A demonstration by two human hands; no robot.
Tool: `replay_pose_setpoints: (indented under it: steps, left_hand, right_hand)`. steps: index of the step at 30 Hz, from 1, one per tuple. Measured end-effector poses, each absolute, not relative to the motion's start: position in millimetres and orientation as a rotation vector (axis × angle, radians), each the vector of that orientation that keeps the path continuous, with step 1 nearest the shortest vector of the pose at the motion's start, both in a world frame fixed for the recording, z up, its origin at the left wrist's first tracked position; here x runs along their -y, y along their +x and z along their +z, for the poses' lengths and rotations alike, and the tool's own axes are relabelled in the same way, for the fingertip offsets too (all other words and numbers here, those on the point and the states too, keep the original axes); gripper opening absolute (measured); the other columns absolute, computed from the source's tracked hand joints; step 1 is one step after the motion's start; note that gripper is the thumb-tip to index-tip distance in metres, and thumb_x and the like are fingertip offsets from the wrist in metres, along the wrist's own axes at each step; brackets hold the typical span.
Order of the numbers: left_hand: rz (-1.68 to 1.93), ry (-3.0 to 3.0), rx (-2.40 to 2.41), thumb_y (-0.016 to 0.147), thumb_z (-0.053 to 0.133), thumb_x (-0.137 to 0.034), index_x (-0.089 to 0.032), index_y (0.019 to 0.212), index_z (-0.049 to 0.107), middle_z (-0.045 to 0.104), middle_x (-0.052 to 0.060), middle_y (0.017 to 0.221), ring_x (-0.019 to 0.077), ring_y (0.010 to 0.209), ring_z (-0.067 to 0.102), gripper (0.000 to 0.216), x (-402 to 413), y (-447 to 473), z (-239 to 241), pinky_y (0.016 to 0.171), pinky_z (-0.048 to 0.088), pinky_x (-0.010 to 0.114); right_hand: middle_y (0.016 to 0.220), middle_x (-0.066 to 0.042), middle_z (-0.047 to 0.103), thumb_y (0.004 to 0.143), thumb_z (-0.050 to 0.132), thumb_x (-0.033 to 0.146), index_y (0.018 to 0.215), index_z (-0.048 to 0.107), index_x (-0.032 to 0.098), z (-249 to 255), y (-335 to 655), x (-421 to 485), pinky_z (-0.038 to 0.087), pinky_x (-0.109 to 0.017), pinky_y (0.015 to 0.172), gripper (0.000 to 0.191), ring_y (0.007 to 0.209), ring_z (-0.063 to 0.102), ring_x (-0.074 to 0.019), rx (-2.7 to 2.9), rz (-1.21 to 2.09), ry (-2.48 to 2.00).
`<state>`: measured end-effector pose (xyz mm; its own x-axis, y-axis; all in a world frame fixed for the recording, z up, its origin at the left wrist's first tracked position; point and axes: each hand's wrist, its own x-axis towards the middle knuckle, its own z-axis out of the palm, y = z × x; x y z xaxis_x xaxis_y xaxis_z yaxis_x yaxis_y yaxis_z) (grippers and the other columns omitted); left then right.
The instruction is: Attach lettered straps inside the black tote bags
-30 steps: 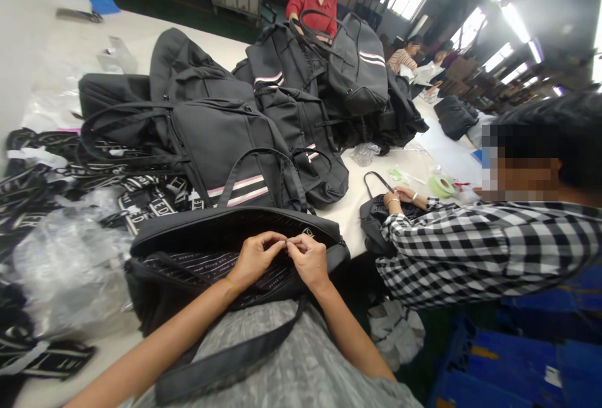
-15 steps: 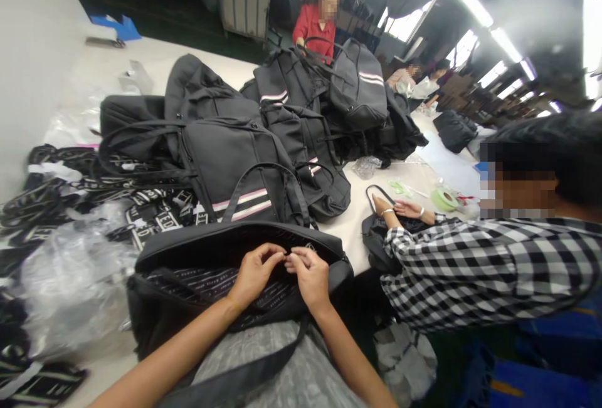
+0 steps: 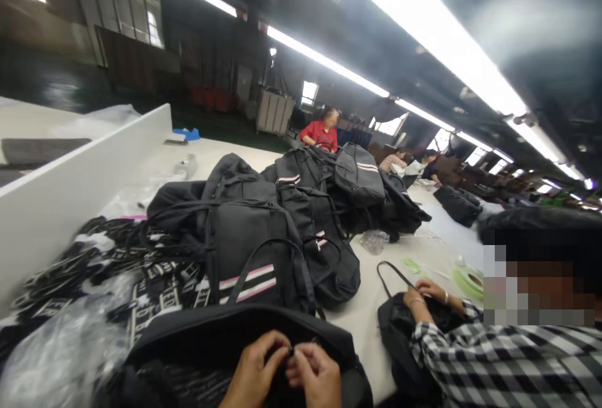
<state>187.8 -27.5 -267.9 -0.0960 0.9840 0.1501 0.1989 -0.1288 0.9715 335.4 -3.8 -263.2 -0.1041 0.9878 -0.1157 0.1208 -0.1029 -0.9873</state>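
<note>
A black bag [image 3: 197, 323] with a printed lining gapes open at the bottom of the head view. Over its mouth, my left hand [image 3: 259, 367] is closed in a pinch between thumb and forefinger. My right hand [image 3: 317, 373] pinches too, its fingertips almost meeting those of the left. Between the fingertips is a small dark bit, too small to name. Just beyond the open bag lies another black bag [image 3: 254, 226] with white and pink stripes and a loose handle. The near part of the open bag is cut off by the frame.
More black bags [image 3: 360, 176] are heaped behind. On the left lie printed straps [image 3: 160, 276] and crumpled clear plastic [image 3: 70, 345] beside a white partition [image 3: 94, 163]. To the right, a co-worker in a checked sleeve [image 3: 470, 351] handles a black bag [image 3: 392, 326] near green tape [image 3: 465, 282].
The head view has tilted up, so the bags and my hands sit lower in it. My hands still pinch at the same spot. The co-worker's hands have come closer together on their bag.
</note>
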Motion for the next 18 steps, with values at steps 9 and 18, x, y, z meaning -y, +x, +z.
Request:
replay_pose_setpoints:
  steps: [9, 18]
  left_hand:
    - [1.404, 1.535, -1.368, 0.088, 0.055, -0.027, -0.019, 0.082, 0.062, 0.061, 0.003, 0.083, 0.0161, 0.079, 0.058, 0.013, 27, 192, -261, 0.074, 0.046, 0.028]
    - [1.392, 1.568, -1.359, 0.088, 0.056, -0.025, -0.018, 0.081, 0.062, 0.06, 0.003, 0.082, 0.015, 0.078, 0.058, 0.012, 26, 192, -257, 0.071, 0.046, 0.027]
  right_hand:
    - [0.077, -0.009, 0.073, 0.074, 0.072, 0.045, 0.092, 0.066, 0.012, -242, 339, 9, 0.059, -0.027, 0.06, 0.038, 0.064, 0.07, -0.0178, 1.139, 1.506, -1.272]
    - [0.075, -0.007, 0.073, 0.073, 0.074, 0.04, 0.089, 0.069, 0.011, -244, 338, 9, 0.057, -0.023, 0.058, 0.033, 0.064, 0.07, -0.0159, 1.124, 1.517, -1.257]
